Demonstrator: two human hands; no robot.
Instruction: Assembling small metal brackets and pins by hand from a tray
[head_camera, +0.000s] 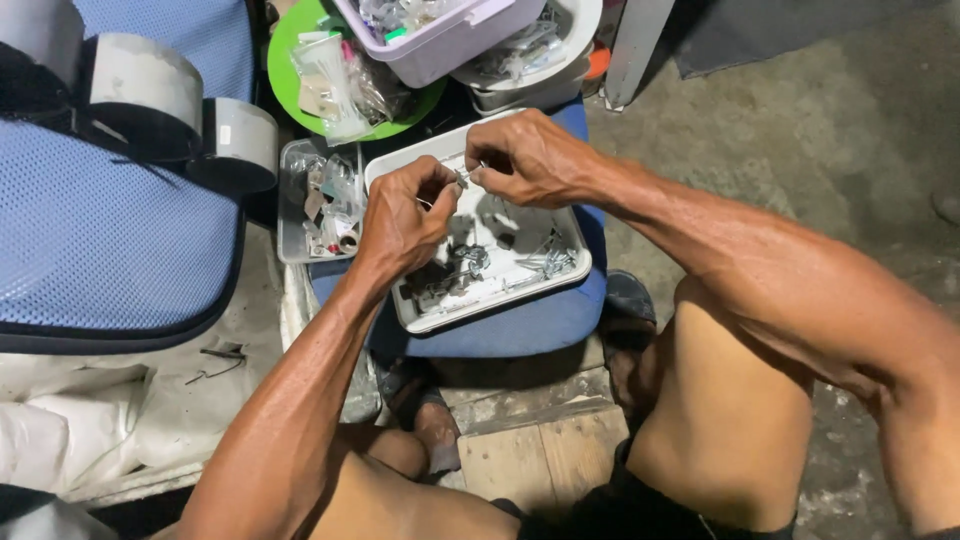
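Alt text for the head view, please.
Two bare hands, left hand and right hand, pinch a small metal part between them above a white rectangular plastic tray of metal hardware, which rests on a blue cushioned stool.

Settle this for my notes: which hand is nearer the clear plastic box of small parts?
Left. The left hand is just beside the clear plastic box; the right hand is farther off.

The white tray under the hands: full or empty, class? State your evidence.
Partly filled. The white tray holds scattered small metal parts; much of its floor shows bare.
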